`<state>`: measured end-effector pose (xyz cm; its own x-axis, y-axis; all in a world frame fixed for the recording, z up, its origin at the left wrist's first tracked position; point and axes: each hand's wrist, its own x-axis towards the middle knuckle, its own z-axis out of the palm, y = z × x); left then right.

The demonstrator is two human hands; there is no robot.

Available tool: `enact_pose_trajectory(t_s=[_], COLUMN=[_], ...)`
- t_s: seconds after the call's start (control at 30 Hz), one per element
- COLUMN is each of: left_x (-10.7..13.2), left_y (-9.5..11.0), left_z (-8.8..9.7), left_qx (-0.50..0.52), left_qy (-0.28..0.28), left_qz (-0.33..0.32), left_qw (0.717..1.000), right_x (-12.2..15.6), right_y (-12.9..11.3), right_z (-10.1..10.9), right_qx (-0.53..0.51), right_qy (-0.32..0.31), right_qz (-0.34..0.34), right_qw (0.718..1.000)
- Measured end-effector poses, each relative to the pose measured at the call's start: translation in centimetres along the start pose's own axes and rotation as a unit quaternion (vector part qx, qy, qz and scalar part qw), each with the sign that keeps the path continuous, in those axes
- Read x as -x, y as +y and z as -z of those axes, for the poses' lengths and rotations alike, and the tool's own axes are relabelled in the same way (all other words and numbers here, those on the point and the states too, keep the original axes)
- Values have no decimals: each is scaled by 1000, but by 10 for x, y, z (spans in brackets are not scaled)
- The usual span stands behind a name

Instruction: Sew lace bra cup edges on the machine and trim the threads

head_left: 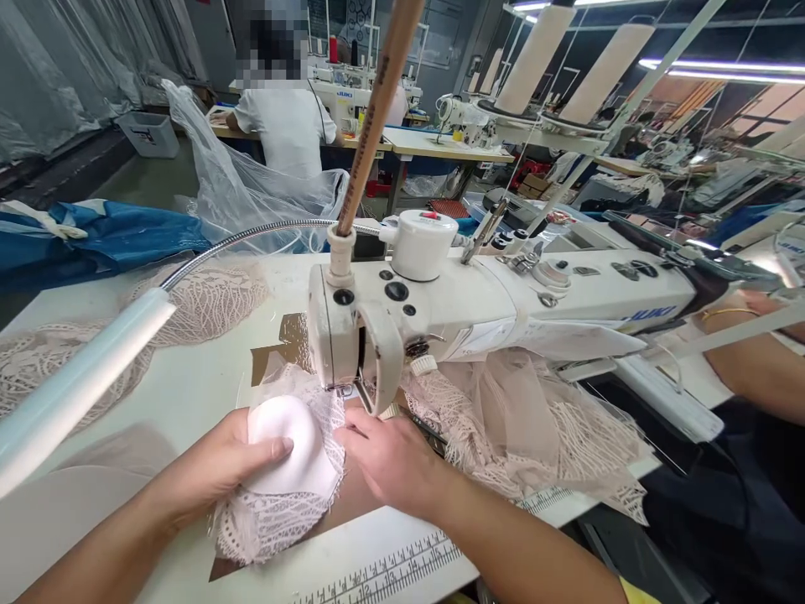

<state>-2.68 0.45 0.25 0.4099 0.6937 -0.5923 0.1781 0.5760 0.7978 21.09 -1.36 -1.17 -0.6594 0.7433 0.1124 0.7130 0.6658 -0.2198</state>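
Bare arms [496, 516] reach the lacy white cup [305, 440], held long-ways toward the sewing machine [478, 298] by the left hand [232, 457], the curled right hand [393, 461] by its right edge, pinching or not unclear.

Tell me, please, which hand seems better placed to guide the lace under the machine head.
Probably the right hand: its fingers are by the lace edge, nearer the sewing machine, while the left hand holds the white cup.
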Motion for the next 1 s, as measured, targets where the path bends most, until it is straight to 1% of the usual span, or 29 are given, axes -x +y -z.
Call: enact_pose_trajectory(t_s=[0.07,0.2,0.27,0.37,0.47,0.6,0.8,1.0], left_x=[1,2,2,0,-1,-1,-4,-12], left_y=[1,2,1,-2,-5,-7,-4,-4], left_z=[-2,-6,-5,-3,-2,-3,1,5], left_qx=[-7,-9,-11,-22,-22,-3,-5,-39], left_qy=[-10,6,5,-2,-6,14,11,55], left_qz=[3,13,15,16,9,4,-6,-15], left_qw=[1000,1000,1000,1000,1000,1000,1000,998], right_x=[0,0,-1,-2,-1,1,-4,-11], right_y=[1,3,3,1,0,0,0,1], right_z=[-1,-2,-1,0,-1,-3,-1,-5], right_qx=[7,16,15,7,0,6,-1,22], right_qy=[-2,29,38,26,8,-10,5,23], right_qz=[-12,-47,-51,-32,-30,-41,-54,-82], right_qw=[1000,998,998,999,1000,999,999,996])
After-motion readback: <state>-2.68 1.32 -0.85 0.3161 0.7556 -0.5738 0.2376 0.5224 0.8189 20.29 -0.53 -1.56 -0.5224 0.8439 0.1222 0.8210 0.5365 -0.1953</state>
